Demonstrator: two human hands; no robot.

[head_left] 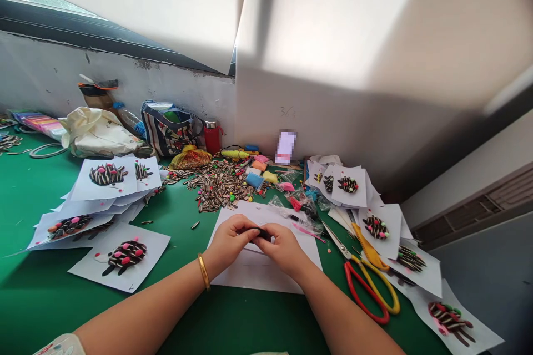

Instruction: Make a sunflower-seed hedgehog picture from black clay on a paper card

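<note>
Over a sheet of white paper (275,274), my left hand (231,241) and my right hand (281,247) meet, with fingers pinched on a small dark piece (263,234) between them. It looks like black clay, though the fingers partly cover it. A gold bangle (204,270) circles my left wrist. Beyond the paper lies a heap of striped sunflower seeds (219,183). Packs of coloured clay (254,180) sit at the heap's right side. A pink tool (308,232) rests on the paper, right of my right hand.
Red and yellow scissors (366,283) and an orange-yellow tool (368,247) lie at right. Cards with seed-covered animals form piles at left (104,177) and right (377,227). A red bottle (212,137), a striped bag (166,130) and a cream bag (97,133) stand by the wall.
</note>
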